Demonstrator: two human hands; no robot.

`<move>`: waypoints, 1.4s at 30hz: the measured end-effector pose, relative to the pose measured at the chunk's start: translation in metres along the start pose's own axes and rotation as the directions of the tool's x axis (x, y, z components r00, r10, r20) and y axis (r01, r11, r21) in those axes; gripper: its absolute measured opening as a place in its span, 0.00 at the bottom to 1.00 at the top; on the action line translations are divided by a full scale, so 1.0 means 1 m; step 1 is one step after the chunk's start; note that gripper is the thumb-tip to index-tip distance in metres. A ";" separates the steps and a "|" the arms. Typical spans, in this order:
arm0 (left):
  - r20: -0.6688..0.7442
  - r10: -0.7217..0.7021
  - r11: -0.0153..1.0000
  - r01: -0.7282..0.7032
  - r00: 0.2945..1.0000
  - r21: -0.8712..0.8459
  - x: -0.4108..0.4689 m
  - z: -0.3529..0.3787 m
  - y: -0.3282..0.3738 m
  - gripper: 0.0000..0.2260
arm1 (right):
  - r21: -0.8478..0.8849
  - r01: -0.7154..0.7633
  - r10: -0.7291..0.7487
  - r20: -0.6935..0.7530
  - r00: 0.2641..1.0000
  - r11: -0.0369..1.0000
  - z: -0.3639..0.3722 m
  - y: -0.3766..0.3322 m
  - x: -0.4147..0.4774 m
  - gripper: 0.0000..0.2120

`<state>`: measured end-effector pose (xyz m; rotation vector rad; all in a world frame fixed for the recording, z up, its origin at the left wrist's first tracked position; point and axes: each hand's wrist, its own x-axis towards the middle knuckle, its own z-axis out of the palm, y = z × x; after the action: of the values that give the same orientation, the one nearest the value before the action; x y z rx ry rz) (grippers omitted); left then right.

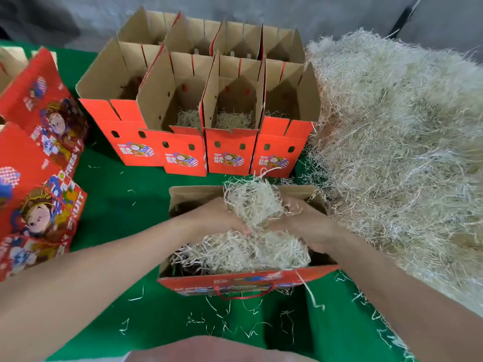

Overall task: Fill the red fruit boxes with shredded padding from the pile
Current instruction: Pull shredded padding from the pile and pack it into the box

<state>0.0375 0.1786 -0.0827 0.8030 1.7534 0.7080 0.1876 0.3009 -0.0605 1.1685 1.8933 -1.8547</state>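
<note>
An open red fruit box (245,280) stands in front of me on the green table, partly filled with pale shredded padding (243,252). Over it, my left hand (219,218) and my right hand (305,226) hold a clump of padding (253,202) between them, fingers curled into it. The big pile of padding (400,142) lies to the right. Behind stand two rows of open red boxes (230,150); two in the front row show a little padding (232,120) at the bottom.
Folded or closed red printed boxes (39,163) are stacked at the left edge. Loose shreds (235,320) litter the green table cover (125,205) near me. A grey wall runs behind the rows.
</note>
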 end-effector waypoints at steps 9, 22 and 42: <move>0.164 -0.263 0.889 0.173 0.951 0.424 0.000 -0.019 -0.013 0.23 | -0.413 0.308 -0.218 0.251 0.943 0.857 -0.022 0.002 -0.002 0.31; 0.115 -0.448 0.492 0.138 0.886 0.860 0.062 0.020 -0.038 0.14 | -0.918 0.372 0.255 0.330 0.909 -0.139 0.022 0.019 0.090 0.12; 0.359 -0.625 0.205 -0.299 0.693 0.932 0.067 0.026 -0.077 0.18 | -0.753 0.606 0.642 0.335 0.690 -0.258 0.039 0.043 0.120 0.17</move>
<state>0.0320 0.1871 -0.1873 1.4088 1.3014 -1.0822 0.1252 0.3026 -0.1779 -0.3372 1.7092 0.1446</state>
